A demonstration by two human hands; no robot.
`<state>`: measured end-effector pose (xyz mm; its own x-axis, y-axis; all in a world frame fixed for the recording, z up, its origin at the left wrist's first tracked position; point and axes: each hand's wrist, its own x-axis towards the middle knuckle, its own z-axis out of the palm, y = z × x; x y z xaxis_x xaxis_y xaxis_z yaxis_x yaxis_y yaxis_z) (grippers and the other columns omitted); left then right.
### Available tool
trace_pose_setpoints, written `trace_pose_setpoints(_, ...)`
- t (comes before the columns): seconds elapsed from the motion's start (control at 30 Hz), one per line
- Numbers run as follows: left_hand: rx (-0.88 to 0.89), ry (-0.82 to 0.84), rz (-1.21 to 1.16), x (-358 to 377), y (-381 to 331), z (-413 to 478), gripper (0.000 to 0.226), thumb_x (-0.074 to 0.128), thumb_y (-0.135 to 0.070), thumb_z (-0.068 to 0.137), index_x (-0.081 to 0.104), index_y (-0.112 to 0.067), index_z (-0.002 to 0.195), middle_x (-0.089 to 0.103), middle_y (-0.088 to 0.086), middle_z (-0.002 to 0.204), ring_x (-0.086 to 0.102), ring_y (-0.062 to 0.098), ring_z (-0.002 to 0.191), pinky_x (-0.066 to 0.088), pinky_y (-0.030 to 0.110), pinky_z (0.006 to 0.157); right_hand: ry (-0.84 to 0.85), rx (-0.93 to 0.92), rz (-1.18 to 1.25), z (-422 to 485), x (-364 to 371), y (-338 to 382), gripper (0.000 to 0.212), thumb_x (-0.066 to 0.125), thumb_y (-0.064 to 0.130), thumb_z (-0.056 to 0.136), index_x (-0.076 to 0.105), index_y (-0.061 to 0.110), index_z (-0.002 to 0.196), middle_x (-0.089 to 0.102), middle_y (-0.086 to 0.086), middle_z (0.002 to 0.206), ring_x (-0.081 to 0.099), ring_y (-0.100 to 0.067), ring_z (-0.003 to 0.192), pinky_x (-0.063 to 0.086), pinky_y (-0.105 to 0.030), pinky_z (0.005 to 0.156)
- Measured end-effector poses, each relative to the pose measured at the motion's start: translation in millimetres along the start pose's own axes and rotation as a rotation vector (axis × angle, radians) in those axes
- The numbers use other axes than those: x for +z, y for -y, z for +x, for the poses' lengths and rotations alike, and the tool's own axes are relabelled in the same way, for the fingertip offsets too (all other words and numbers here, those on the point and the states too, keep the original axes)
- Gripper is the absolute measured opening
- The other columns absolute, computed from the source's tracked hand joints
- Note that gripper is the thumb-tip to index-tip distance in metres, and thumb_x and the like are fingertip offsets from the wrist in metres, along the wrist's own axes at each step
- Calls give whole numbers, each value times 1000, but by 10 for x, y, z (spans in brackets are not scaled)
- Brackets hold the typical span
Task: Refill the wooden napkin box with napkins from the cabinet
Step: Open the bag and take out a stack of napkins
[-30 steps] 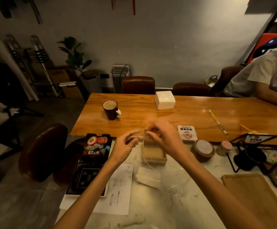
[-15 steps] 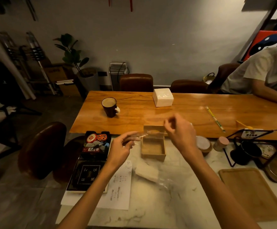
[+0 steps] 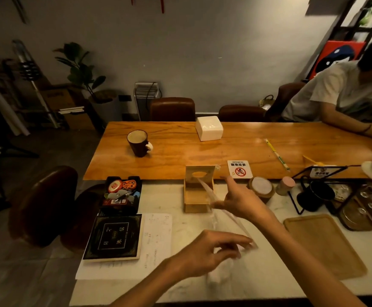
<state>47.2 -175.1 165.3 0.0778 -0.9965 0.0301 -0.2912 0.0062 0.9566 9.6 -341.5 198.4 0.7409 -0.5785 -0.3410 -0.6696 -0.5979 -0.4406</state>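
- Reading the head view: one sign with a red prohibition ring says "NO SMOKING", upside down, on the wooden surface. One black book bears gold characters too dim to read.
- One wooden napkin box stands on the marble surface, lid raised, just beyond the hands. One white napkin pack lies well behind it, with one mug further left.
- The left hand pinches a clear film. The right hand stretches its index finger out; I cannot tell whether it holds the film.
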Motion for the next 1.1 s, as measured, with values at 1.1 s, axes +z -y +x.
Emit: trace_pose_setpoints(1.1,-159,-498,-184,-905,228,-86,30,47,-3,100,56,-13,126,71,7,113,72,30,89,59,54,72,-405,-746,-30,55,97,575,17,66,35,87,73,23,97,70,6,87,61,-6,76,49,-21,64)
